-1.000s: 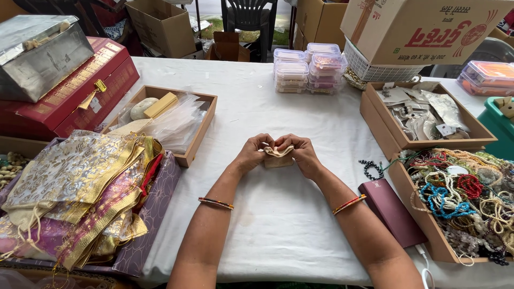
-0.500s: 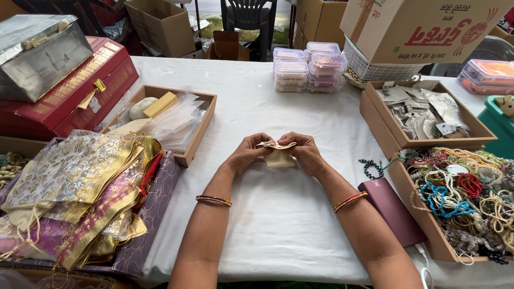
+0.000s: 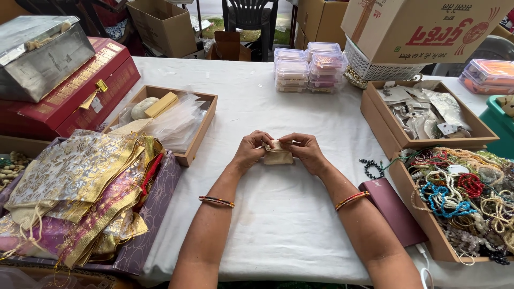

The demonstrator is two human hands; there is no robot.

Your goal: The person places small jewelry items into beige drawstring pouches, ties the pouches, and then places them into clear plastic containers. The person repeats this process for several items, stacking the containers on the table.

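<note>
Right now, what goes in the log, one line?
left hand: holds small beige pouch | right hand: holds same pouch | place: above white tablecloth

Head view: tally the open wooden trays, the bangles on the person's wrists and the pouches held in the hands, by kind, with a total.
Open wooden trays: 3 (left tray, upper right tray, bead tray)
Wrist bangles: 2 (left bangle, right bangle)
Small beige pouch held by left hand and right hand: 1
Total: 6
</note>
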